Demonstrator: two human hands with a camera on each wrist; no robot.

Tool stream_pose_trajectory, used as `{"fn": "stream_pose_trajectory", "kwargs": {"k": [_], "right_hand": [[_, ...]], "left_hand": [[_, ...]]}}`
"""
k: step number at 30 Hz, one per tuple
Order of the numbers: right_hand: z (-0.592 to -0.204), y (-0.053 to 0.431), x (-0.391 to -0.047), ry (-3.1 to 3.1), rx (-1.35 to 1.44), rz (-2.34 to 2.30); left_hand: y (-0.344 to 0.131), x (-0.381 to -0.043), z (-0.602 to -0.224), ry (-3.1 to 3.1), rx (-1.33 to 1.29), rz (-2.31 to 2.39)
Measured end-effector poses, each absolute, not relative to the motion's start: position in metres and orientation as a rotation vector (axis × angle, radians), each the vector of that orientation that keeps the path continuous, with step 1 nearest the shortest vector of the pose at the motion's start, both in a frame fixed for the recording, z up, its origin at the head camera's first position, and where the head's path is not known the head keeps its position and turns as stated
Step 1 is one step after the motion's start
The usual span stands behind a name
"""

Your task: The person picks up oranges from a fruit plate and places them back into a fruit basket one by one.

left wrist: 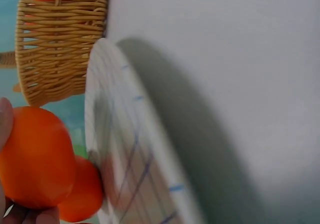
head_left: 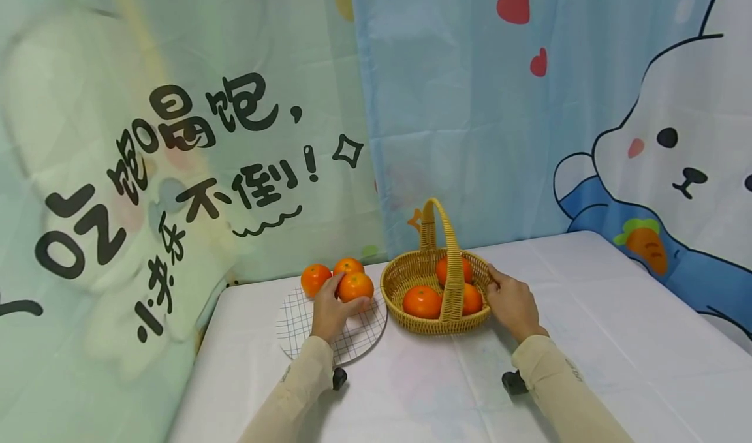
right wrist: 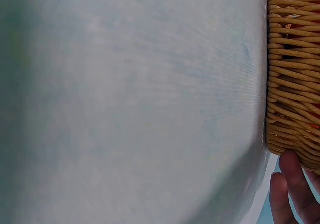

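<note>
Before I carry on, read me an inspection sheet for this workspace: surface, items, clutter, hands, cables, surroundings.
Surface: white table, faint creases.
Plate: checked pattern, two oranges resting on it.
Basket: upright, handle raised, three oranges visible inside.
Clutter: nothing seen.
Left hand: holds one orange above the plate.
Right hand: touches the basket's right side; full grip unclear.
Cables: nothing seen.
Surroundings: printed curtain behind, with lettering and a cartoon animal.

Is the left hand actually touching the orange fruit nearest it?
Touching. The left wrist view shows digits of the left hand against two sides of the orange fruit, without a gap.
</note>
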State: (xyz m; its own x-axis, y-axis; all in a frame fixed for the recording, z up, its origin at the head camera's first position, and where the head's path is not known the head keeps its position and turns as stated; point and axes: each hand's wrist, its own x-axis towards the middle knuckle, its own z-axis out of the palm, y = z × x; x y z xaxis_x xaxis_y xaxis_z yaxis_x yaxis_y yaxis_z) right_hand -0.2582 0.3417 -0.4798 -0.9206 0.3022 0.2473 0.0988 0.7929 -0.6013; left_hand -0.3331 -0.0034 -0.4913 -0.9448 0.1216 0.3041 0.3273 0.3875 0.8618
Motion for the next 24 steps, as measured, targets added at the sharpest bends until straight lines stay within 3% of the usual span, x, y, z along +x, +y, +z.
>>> {"fn": "stream_pose_trajectory", "kwargs": {"k": [24], "right_hand": [[-0.478,0.34,-0.26,-2.662,-0.327,0.851]], "left_hand": [[0.044,-0.349,-0.439,-2.466,-0.557,-1.554]]}}
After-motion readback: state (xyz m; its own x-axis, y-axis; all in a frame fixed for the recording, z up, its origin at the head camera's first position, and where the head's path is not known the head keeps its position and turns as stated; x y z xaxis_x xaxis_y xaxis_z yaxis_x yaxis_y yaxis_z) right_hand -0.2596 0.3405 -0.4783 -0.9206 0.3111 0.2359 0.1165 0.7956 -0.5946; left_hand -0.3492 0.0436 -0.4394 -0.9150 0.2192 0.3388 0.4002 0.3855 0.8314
